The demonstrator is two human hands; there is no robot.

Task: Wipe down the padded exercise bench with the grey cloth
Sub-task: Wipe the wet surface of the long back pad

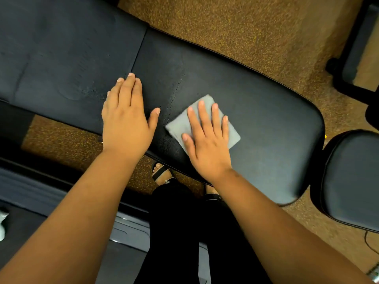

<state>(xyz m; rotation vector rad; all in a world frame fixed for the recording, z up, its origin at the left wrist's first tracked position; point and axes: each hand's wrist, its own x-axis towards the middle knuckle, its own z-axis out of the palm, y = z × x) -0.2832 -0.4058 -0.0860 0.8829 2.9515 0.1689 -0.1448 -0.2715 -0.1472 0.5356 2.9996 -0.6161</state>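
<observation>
Your right hand [207, 140] presses the folded grey cloth [182, 125] flat on the padded exercise bench [266, 111], fingers open and spread for even pressure; your left hand [126, 117], fingers open, braces beside it

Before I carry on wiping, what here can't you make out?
Head view only:
- Part of the grey cloth: under the right hand.
- Bench pad's left end: cut off by the frame.
- Pad beneath the left hand: covered.
- White object, lower left: cropped, unidentifiable.
</observation>
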